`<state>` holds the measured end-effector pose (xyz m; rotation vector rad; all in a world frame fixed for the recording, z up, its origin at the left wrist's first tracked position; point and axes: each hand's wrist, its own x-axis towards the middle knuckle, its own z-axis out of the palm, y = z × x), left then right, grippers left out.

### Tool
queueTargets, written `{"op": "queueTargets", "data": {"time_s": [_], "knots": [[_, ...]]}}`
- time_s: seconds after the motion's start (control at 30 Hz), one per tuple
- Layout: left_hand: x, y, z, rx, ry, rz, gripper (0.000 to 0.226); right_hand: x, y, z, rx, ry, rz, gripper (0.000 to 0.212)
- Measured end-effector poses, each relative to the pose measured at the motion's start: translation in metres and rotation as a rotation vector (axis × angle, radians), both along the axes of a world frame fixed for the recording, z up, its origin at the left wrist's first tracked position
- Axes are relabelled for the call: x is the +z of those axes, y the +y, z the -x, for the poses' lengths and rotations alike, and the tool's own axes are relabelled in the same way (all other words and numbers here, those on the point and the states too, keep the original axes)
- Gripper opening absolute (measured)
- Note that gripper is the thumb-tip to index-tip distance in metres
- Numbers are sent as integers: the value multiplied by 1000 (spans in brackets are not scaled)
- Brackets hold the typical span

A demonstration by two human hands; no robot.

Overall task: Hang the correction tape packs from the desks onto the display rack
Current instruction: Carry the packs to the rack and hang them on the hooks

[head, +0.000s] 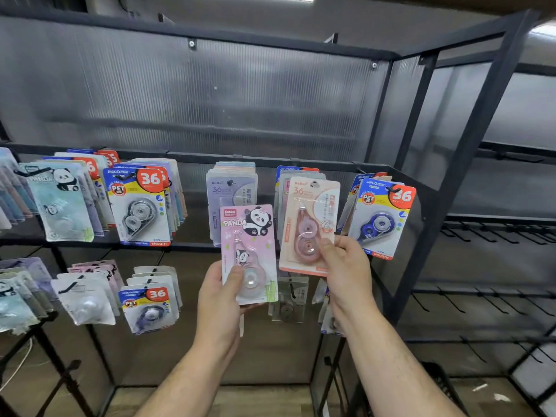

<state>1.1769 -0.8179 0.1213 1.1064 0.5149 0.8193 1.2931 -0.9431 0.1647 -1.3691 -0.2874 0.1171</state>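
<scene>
A black metal display rack (pixel 472 139) fills most of the view, backed by a ribbed translucent panel (pixel 225 94). At the right edge of the frame stands a second rack with rows of black hooks (pixel 481 233). Correction tape packs hang in two rows across the left and middle: a teal panda pack (pixel 60 203) at far left, a JINUO "36" pack with a black dispenser (pixel 140 206) beside it, a lilac pack (pixel 231 191) in the centre and a blue JINUO pack (pixel 380 219) at right.

Just below centre, the left hand (pixel 219 299) grips a pink PANDA pack (pixel 248 236) by its lower end, upright, in front of the lilac one. The right hand (pixel 346 266) pinches the lower right corner of a peach pack (pixel 310 212), whose top hole sits at a hook; I can't tell whether it is fully on.
</scene>
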Motion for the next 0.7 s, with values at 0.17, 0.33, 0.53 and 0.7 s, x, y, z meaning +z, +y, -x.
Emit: {"op": "queueTargets", "data": {"time_s": [0.17, 0.33, 0.53, 0.7], "knots": [[-2, 5, 3, 36, 2, 2, 15, -4, 8, -5, -34, 0, 54, 5], [-5, 7, 4, 33, 7, -9, 15, -13, 17, -14, -92, 9, 108, 6], [-7, 8, 0, 7, 1, -23, 13, -11, 29, -34, -151, 71, 255, 22], [-6, 9, -3, -7, -6, -28, 12, -16, 32, -40, -167, 52, 468, 40]]}}
